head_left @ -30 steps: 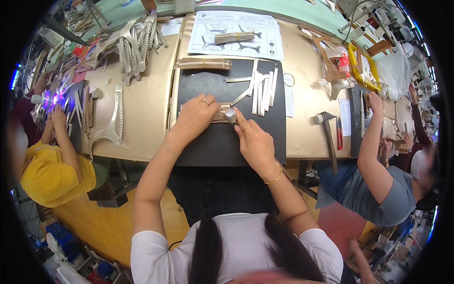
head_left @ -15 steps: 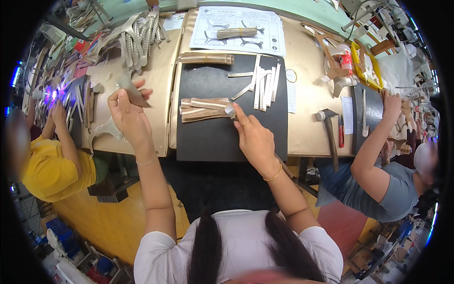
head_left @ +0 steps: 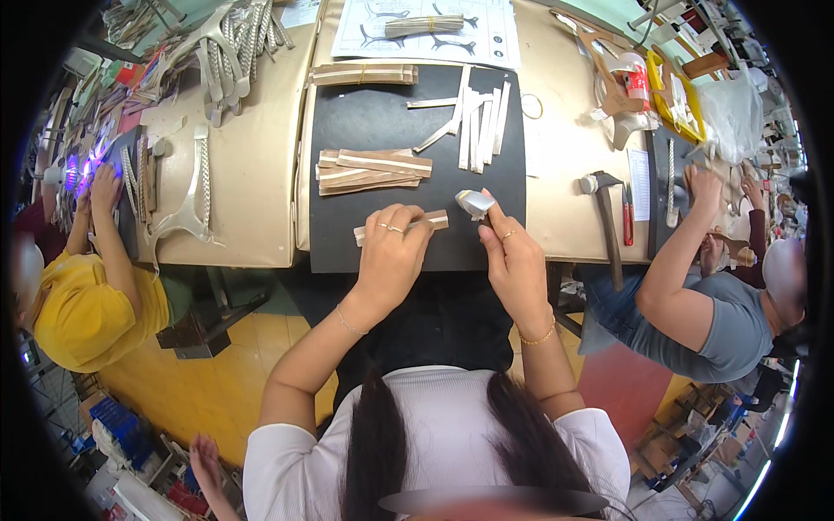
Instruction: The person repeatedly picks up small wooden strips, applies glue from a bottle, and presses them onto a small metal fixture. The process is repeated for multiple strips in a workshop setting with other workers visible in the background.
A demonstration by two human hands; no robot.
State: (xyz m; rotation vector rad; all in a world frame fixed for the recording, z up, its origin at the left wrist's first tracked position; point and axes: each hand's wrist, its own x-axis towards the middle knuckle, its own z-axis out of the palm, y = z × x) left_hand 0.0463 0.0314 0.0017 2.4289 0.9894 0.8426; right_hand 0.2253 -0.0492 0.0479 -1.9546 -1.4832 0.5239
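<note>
On the front part of a black work mat (head_left: 365, 113), my left hand (head_left: 393, 252) presses down on a brown strip (head_left: 440, 219) with a pale stripe along it. Its fingers are curled onto the strip, whose two ends stick out on either side. Close by on the right, my right hand (head_left: 519, 265) grips a hammer with a silvery head (head_left: 473, 204), raised slightly over the mat; the handle is mostly hidden. Beyond my left hand lies a loose stack of similar brown strips (head_left: 373, 171). Several narrow white strips (head_left: 478, 130) are spread at the mat's far right.
A banded bundle of strips (head_left: 365, 75) lies at the mat's far edge, before a printed sheet (head_left: 347, 43). Left is a braided strap piece (head_left: 187, 208); right, another hammer (head_left: 605, 217), red-handled snips (head_left: 627, 213) and a yellow basket (head_left: 673, 95). People work at both sides.
My left hand has come from the left of the mat, where it held up a curved piece, down onto the strip at the front. My right hand has drawn the hammer back from the brown stack.
</note>
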